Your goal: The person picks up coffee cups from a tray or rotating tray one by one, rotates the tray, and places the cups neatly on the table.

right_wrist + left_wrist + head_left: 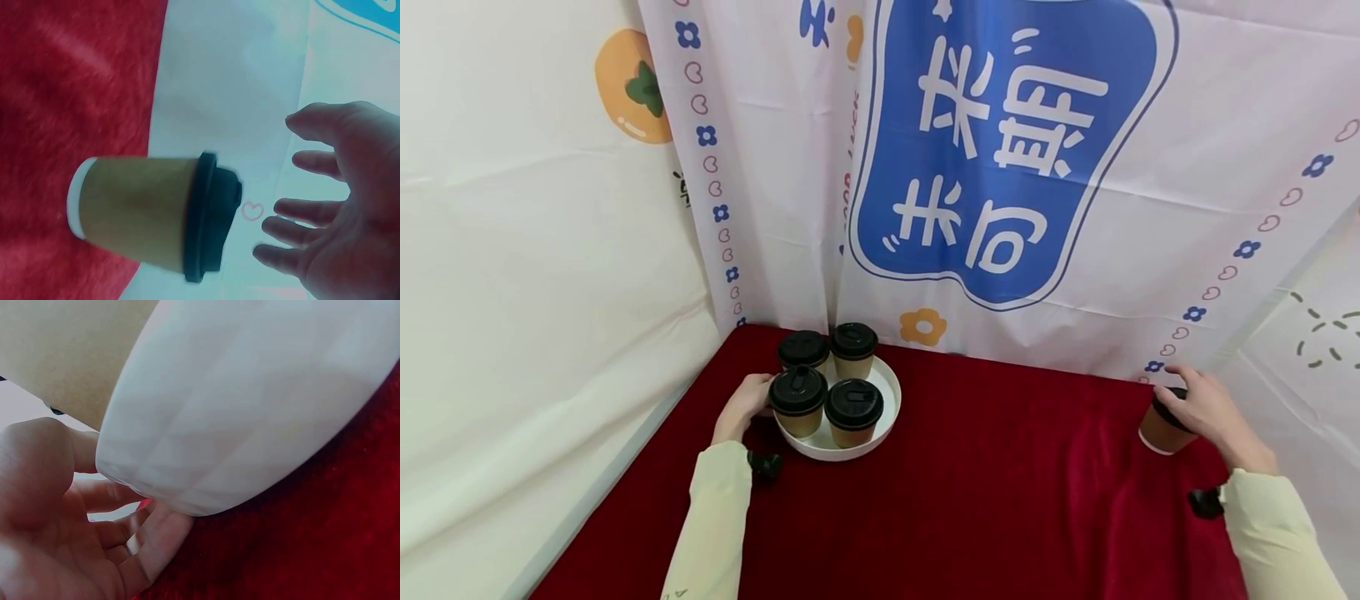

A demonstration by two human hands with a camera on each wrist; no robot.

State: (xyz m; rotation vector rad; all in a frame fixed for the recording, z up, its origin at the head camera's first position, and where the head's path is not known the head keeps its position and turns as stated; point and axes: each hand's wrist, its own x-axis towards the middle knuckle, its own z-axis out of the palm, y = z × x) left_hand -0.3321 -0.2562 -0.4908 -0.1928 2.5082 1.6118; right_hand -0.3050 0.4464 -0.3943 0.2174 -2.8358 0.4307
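Observation:
A round white tray (889,400) stands at the back left and bears several brown paper coffee cups with black lids, the nearest being a cup (798,408) at its left front. My left hand (747,407) grips the tray's left edge. In the left wrist view its thumb (78,450) lies at the rim, the other fingers reaching under the patterned wall. Far to the right stands another lidded paper cup (1159,427), upright. Over it hovers my right hand (1206,410); the right wrist view shows its fingers (306,212) spread and apart from the black lid (209,219).
Dark red cloth (977,483) covers the table, with folds toward the right. A white printed curtain (790,167) hangs along the back edge. Pale fabric walls (550,250) close off the left and right sides.

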